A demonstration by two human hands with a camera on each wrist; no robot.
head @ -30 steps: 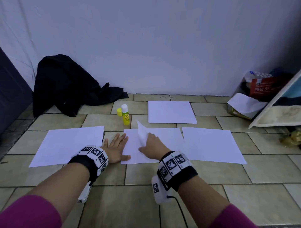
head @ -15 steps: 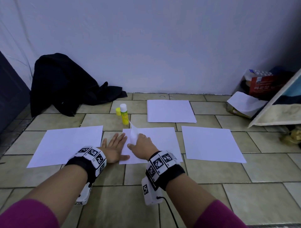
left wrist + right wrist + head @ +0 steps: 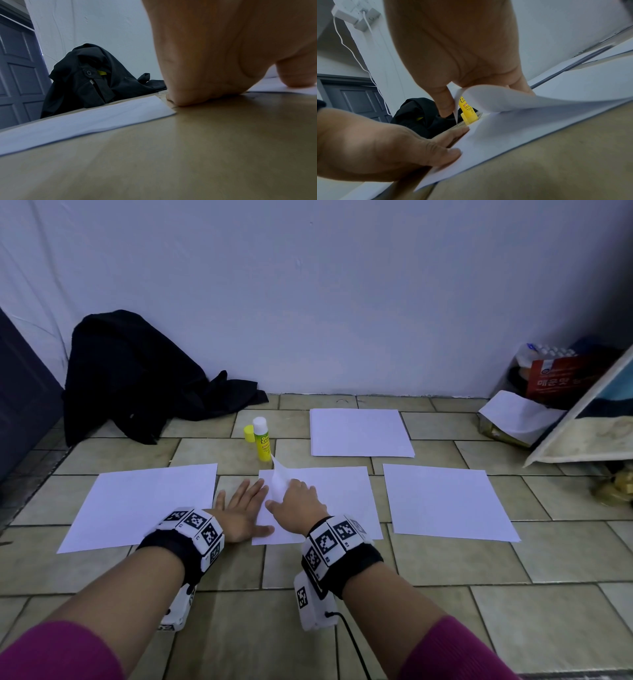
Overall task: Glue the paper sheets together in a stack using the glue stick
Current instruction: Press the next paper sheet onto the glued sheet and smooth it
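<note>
Head view: four paper sheets (image 3: 359, 433) spaced on floor; right hand (image 3: 297, 505) pinches middle sheet's (image 3: 339, 494) lifted corner, flat left hand (image 3: 241, 513) pinning its edge

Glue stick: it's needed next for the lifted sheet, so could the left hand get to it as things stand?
Probably yes. The glue stick stands uncapped just beyond the left hand, with bare floor between them. But that hand lies flat, pinning the middle sheet whose corner the right hand lifts, so reaching would release it.

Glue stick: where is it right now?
Head view: the glue stick stands upright on the tiled floor, uncapped, its yellow cap beside it, just beyond the middle paper's lifted corner.
</note>
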